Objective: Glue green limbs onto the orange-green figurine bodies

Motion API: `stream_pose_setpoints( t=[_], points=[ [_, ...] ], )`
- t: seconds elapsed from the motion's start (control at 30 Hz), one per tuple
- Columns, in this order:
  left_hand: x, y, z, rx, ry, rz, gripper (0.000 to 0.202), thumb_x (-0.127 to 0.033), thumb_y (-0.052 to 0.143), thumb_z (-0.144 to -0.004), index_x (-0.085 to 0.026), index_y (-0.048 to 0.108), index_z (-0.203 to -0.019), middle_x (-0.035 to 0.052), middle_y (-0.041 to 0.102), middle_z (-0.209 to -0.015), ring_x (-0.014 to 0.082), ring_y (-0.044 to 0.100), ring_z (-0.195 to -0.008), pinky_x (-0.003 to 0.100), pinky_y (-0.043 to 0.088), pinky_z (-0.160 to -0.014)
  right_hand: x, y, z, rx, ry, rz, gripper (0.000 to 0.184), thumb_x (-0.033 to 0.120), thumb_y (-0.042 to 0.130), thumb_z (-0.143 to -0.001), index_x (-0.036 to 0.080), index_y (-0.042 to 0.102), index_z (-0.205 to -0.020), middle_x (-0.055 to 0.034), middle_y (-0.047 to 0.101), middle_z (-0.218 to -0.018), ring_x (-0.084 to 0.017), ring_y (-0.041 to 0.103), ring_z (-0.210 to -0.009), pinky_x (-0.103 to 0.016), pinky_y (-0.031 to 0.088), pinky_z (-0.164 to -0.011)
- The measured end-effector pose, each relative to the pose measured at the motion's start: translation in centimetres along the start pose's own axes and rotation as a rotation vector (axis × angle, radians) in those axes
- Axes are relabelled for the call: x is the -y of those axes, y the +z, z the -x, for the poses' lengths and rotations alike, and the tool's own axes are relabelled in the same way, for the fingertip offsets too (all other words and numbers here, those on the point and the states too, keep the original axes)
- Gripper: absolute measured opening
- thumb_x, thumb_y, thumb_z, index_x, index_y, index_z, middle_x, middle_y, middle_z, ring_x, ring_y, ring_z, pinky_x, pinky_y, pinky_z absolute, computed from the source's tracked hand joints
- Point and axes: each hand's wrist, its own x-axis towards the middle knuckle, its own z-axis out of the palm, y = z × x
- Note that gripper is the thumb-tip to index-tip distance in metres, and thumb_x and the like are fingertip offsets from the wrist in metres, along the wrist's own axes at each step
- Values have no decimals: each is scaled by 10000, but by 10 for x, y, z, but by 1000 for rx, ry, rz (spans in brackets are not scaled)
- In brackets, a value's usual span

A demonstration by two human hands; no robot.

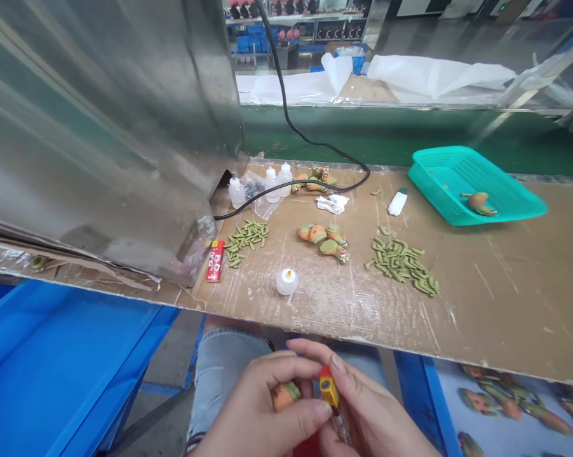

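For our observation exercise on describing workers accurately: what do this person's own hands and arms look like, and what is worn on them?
Both the left hand and the right hand are bare: no gloves, no rings that show, nails cut short. No sleeves reach the wrists. A thin dark band seems to circle the left wrist.
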Motion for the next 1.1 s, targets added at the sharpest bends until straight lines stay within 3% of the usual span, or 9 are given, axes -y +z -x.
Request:
stream_pose_setpoints(
  t=[0.17,0.33,0.5,0.67,0.77,0.83,0.9,1.0,1.1],
  points=[
    [-12,-1,-1,67,22,-35,175,-158,655,-616,-170,732,-773,20,632,-661,187,585,-652,307,462,-643,5,6,4,-9,31,13,489,528,539,-854,190,527,-1208,12,556,-663,2,384,-365,-93,206,-309],
    [-11,-2,-1,79,42,5,153,-159,679,-609,-197,726,-749,-2,617,-649,177,577,-650,286,455,-637,2,4,3,10,43,62,559,566,532,-840,181,494,-1243,29,524,-602,-1,369,-374,-87,206,-329],
    [-10,3,-3,-60,56,-61,123,-221,689,-657,-225,733,-772,6,643,-662,186,584,-656,310,471,-659,1,-3,-2,45,47,52,672,621,455,-850,178,333,-1340,56,481,-487,-33,330,-335,-102,240,-323],
    [-8,1,-7,-64,49,-110,44,-197,680,-684,-203,665,-725,-16,630,-646,151,572,-597,265,464,-571,8,-2,-1,63,54,-59,627,575,405,-896,187,231,-1356,69,461,-446,-48,303,-332,-120,277,-348],
    [-1,-6,-15,-285,82,-227,105,-219,679,-690,-210,593,-750,-30,616,-658,154,581,-583,265,463,-538,10,0,-1,27,23,-97,485,531,334,-935,228,276,-1309,62,472,-501,-43,279,-331,-135,272,-351],
    [2,-13,-25,-449,142,-341,210,-244,666,-709,-216,572,-895,3,645,-796,191,620,-685,306,491,-600,11,2,-2,15,3,-116,396,504,293,-953,245,331,-1251,63,462,-523,-35,246,-327,-138,250,-347],
    [3,-20,-38,-500,192,-404,369,-244,643,-730,-223,522,-1078,61,633,-1036,243,620,-900,365,496,-730,10,2,-3,24,2,-132,354,493,262,-962,251,368,-1198,68,447,-518,-35,229,-325,-140,234,-347],
    [1,-25,-58,-455,246,-451,534,-215,648,-723,-221,454,-1221,96,545,-1258,272,486,-1170,421,395,-943,9,0,-5,63,15,-132,349,507,248,-960,256,398,-1149,70,448,-516,-43,254,-329,-149,254,-360],
    [-3,-25,-75,-368,280,-486,464,-204,622,-754,-209,493,-1199,90,587,-1229,247,501,-1156,401,361,-975,9,-3,-7,101,-8,-66,444,574,252,-933,211,490,-1024,55,459,-517,-54,308,-347,-173,300,-379]
  ],
)
